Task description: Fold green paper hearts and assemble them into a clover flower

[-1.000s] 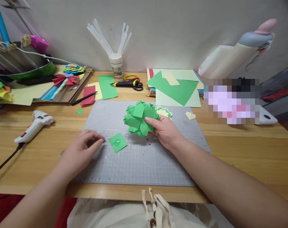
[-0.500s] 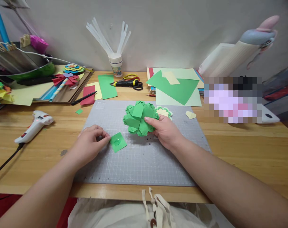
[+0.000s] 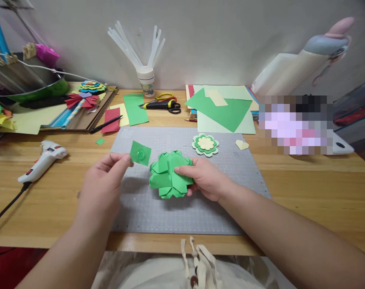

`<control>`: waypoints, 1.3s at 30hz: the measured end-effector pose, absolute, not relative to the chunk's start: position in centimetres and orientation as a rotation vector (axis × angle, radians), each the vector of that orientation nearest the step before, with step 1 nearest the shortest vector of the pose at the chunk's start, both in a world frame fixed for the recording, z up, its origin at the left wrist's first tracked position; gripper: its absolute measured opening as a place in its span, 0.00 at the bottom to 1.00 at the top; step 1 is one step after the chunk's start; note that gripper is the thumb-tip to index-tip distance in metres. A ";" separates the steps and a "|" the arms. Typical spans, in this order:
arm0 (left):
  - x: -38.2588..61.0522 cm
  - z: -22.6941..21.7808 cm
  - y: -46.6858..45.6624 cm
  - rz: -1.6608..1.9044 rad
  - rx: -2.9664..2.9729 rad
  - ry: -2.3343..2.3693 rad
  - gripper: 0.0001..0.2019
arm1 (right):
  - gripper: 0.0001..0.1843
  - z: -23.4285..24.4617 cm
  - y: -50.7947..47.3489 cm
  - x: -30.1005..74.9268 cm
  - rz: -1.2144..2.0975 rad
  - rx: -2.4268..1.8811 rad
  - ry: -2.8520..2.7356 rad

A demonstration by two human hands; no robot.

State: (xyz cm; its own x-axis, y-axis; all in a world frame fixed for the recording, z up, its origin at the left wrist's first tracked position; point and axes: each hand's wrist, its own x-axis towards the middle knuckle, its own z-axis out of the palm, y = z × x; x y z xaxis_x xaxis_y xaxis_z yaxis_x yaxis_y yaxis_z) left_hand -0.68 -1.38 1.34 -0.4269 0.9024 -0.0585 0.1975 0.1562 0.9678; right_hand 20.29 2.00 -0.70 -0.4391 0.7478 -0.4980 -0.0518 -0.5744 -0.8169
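Between thumb and fingers, my left hand (image 3: pixel 105 176) pinches the corner of a small green paper square (image 3: pixel 144 156), lifted above the grey cutting mat (image 3: pixel 212 212). A clear, shiny blob of glue (image 3: pixel 140 154) sits in the middle of the square. My right hand (image 3: pixel 208 178) grips the right edge of a folded green paper flower (image 3: pixel 170 180), thumb on top and fingers beneath. The square is up and to the left of the flower, apart from it. Behind my right hand, a layered green and cream paper flower (image 3: pixel 205 144) lies on the mat.
A white glue gun (image 3: pixel 43 160) lies at the left, its black cord running off the front. Scissors (image 3: pixel 174 107), a yellow-black cutter (image 3: pixel 160 105) and a paper cup of straws (image 3: pixel 146 82) are at the back. Coloured sheets (image 3: pixel 227 110) and a cream paper heart (image 3: pixel 241 145) are on the right.
My left hand has raised the green square off the mat. My right hand has brought the folded green flower lower and slightly left, uncovering the layered flower behind it.
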 end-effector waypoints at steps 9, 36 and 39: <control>1.5 0.7 -3.1 1.436 1.228 1.667 0.05 | 0.05 -1.0 2.0 20.4 2.149 -1.221 -0.983; 1.3 1.3 -4.2 0.943 2.505 1.469 0.06 | 0.03 -0.4 2.3 21.0 2.282 -1.128 -0.872; 0.8 1.6 -4.0 0.840 2.639 1.358 0.07 | 0.04 -0.4 2.3 20.9 2.295 -1.103 -0.903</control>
